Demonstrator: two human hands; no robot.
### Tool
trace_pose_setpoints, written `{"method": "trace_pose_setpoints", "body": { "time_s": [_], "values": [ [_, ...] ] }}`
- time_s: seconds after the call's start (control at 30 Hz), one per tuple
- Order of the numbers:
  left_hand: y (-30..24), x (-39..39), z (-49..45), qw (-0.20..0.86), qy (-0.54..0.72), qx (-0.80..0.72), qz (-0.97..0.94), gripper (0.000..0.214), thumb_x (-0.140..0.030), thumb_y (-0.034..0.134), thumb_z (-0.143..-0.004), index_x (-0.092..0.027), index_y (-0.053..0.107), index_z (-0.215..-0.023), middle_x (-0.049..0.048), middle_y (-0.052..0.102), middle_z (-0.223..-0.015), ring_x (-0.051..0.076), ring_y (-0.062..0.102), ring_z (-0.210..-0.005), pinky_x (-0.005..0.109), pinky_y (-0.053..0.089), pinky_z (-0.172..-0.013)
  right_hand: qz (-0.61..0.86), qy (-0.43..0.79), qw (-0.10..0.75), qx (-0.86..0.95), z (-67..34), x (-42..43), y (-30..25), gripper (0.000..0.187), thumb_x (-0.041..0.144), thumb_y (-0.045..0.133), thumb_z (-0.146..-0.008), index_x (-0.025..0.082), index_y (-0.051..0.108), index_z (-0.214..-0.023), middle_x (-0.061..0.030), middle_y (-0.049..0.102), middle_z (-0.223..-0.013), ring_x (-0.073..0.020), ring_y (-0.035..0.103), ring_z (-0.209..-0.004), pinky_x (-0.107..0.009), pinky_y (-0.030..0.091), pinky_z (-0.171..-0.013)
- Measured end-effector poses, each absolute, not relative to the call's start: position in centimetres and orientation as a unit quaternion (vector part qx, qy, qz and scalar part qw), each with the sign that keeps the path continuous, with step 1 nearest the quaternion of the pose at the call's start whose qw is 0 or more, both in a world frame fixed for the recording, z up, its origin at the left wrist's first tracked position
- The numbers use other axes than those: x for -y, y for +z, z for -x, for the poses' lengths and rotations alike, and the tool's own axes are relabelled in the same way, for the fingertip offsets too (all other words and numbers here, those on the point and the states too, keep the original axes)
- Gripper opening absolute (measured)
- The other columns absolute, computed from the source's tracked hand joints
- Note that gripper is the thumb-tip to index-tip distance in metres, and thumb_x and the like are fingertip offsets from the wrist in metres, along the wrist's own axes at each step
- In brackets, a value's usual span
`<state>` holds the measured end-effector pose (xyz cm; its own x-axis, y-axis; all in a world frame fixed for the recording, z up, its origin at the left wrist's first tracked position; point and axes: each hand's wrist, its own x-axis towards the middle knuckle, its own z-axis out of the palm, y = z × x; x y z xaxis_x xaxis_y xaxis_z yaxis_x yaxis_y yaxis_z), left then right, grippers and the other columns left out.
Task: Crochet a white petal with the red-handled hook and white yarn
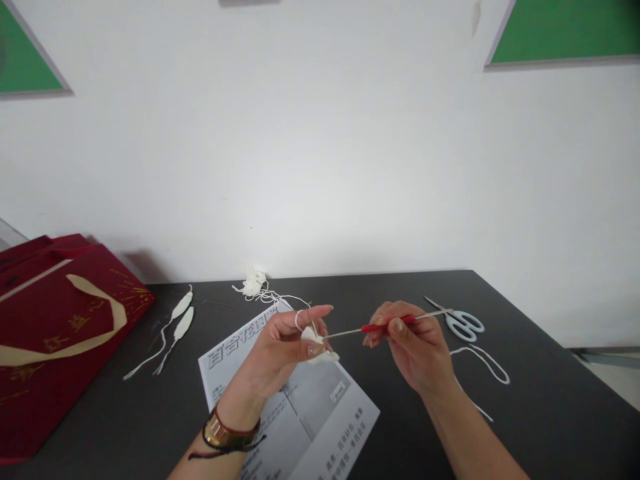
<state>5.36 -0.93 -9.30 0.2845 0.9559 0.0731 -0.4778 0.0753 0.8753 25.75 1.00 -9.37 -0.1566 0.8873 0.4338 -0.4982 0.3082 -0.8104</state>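
My left hand [287, 343] pinches a small piece of white crochet work [320, 355] between thumb and fingers. White yarn [299, 321] loops round its index finger, which points to the right. In my right hand [413, 343] is a crochet hook [387, 325] with a red grip and a thin metal shaft. The hook's tip reaches the crochet work; whether it sits inside a stitch is too small to tell. Both hands are above the printed sheet [320, 387] and the dark table. From the left hand the yarn trails back to a loose white yarn bundle [254, 281].
Two white crocheted leaf-shaped pieces [183, 323] with yarn tails lie on the left, beside a dark red gift bag [95, 320]. Scissors [465, 325] with pale handles rest on the right, with a loose length of white yarn [493, 365] near them. A white wall [350, 167] borders the table's back.
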Motion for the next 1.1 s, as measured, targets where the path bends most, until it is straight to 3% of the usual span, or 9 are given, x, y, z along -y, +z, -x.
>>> {"method": "trace_pose_setpoints", "body": {
  "time_s": [0.33,0.57,0.7,0.9,1.1],
  "values": [
    [-9.3,0.9,-5.5,0.672,0.533,-0.275,-0.434,0.040,-0.010,0.076,-0.063,-0.022,0.072,-0.100,0.0008,0.063,-0.075,0.010,0.059,-0.066,0.023,0.043,-0.062,0.175,0.580,0.620,0.499,-25.3,-1.0,-9.5,0.011,0.027,0.067,-0.078,0.017,0.072,-0.075,-0.0029,0.067,-0.068,-0.0137,0.064,-0.056,-0.024,0.054,-0.053],
    [-10.3,0.5,-6.1,0.635,0.578,-0.286,-0.426,0.035,-0.012,0.078,-0.060,-0.026,0.075,-0.091,0.0015,0.067,-0.074,0.012,0.059,-0.067,0.025,0.045,-0.063,0.201,0.678,0.591,0.387,-24.3,-0.7,-9.8,0.016,0.030,0.067,-0.078,0.015,0.070,-0.077,-0.0024,0.068,-0.060,-0.0092,0.061,-0.047,-0.016,0.052,-0.046],
    [-11.6,0.3,-7.1,0.520,0.656,-0.319,-0.444,0.040,-0.014,0.076,-0.064,-0.027,0.071,-0.101,0.0009,0.065,-0.078,0.013,0.059,-0.072,0.025,0.047,-0.066,0.231,0.707,0.596,0.303,-23.5,-0.6,-10.0,0.017,0.030,0.071,-0.075,0.013,0.070,-0.079,-0.0022,0.068,-0.060,-0.0077,0.060,-0.047,-0.015,0.052,-0.046],
    [-12.8,0.9,-8.8,0.430,0.689,-0.373,-0.448,0.054,-0.015,0.071,-0.072,-0.036,0.057,-0.120,-0.0036,0.064,-0.085,0.009,0.057,-0.080,0.023,0.045,-0.078,0.244,0.716,0.606,0.248,-22.6,-0.3,-10.5,0.019,0.029,0.074,-0.072,0.012,0.071,-0.081,-0.0038,0.070,-0.064,-0.0090,0.062,-0.053,-0.017,0.055,-0.050],
    [-12.8,0.6,-9.4,0.429,0.693,-0.394,-0.426,0.055,-0.017,0.070,-0.074,-0.035,0.055,-0.123,-0.0041,0.064,-0.088,0.009,0.056,-0.085,0.025,0.041,-0.087,0.249,0.723,0.596,0.246,-22.2,-0.2,-10.7,0.020,0.029,0.072,-0.074,0.012,0.070,-0.083,-0.0049,0.072,-0.067,-0.0089,0.063,-0.054,-0.018,0.056,-0.053]
  ]
}}
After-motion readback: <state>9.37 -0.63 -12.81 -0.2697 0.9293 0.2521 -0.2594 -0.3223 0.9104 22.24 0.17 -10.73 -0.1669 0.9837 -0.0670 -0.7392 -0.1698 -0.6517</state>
